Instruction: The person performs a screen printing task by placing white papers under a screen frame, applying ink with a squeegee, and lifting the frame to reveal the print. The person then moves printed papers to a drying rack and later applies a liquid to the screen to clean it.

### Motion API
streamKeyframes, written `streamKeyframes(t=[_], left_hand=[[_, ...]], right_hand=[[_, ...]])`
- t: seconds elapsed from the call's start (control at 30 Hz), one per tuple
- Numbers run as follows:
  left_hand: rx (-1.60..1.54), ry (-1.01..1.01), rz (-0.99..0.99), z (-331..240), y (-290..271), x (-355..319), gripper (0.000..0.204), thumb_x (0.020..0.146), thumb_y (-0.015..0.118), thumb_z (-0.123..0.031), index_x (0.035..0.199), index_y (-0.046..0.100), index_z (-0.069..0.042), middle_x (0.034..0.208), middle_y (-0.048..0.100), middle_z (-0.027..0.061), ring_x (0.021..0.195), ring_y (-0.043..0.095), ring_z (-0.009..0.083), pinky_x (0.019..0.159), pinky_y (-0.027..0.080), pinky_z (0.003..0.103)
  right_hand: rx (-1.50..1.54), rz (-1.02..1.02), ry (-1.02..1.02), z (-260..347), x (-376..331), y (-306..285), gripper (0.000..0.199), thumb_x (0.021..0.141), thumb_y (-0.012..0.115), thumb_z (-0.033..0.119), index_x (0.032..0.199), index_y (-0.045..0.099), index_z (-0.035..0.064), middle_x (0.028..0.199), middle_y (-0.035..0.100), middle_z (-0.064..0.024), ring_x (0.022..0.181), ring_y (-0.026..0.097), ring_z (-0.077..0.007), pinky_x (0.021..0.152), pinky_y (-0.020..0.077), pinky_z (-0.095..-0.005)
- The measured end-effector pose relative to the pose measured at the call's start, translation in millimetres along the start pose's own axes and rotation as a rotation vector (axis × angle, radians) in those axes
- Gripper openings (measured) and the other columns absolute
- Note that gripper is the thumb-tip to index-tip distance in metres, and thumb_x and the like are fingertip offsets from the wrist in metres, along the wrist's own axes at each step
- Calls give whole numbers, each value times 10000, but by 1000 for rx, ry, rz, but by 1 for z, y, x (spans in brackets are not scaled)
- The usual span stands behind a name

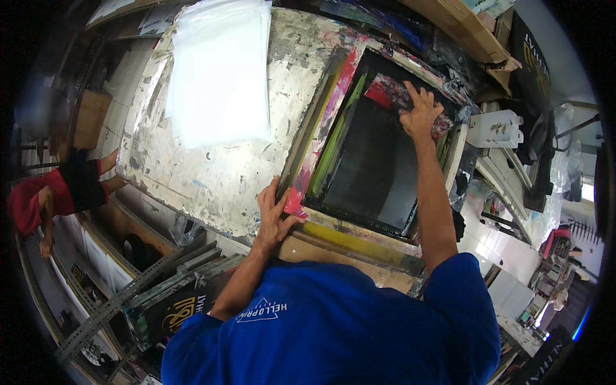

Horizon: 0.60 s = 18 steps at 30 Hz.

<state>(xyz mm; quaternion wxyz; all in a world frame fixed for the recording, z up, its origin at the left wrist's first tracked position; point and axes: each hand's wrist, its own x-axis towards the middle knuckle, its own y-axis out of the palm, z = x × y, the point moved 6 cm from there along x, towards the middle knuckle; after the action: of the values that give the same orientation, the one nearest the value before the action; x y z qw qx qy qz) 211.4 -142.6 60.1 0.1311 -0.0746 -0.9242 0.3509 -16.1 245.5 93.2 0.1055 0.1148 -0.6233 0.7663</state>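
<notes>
A wooden screen-printing frame (321,138) with a dark, ink-smeared mesh (369,167) lies tilted on a worn, paint-stained table (218,173). My left hand (273,215) presses flat on the frame's near left corner, fingers spread. My right hand (420,112) reaches to the far end of the mesh and bears down on a squeegee (401,96) smeared with red and grey ink; its blade is mostly hidden under my fingers.
A stack of clear plastic sheets (218,70) lies on the table's far left. A white holder (494,128) stands right of the frame. Metal racks with stored screens (160,289) sit below the table. A person in red (45,199) bends at the far left.
</notes>
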Motion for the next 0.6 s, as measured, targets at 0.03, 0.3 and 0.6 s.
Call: streamKeyframes(t=[0.03,0.3,0.6], left_hand=[[-13,-8,0,2,1,-1,780,745,787,-472,1377,583,-62,1570,317,250,1326,366,415,1106,297,508],[-30,18,-25,-2,-2,0,814,715,796,-476,1364,580,-36,1529,374,249,1315,398,422,1099,298,510],[-108,-9,-4,-6,-3,-1,778,760,774,-459,1356,567,-4,1195,612,158,1136,516,326,990,346,450]], right_hand=[[0,16,8,-6,12,3,839,577,690,129,1398,566,249,1214,564,-131,1167,491,-316,1024,274,-578],[73,-15,-91,-46,88,2,708,693,720,146,1381,603,264,1230,643,-252,1156,578,-371,1031,329,-489],[26,-109,-213,-9,27,-14,554,784,665,120,1311,640,288,964,672,-205,862,655,-391,746,497,-488]])
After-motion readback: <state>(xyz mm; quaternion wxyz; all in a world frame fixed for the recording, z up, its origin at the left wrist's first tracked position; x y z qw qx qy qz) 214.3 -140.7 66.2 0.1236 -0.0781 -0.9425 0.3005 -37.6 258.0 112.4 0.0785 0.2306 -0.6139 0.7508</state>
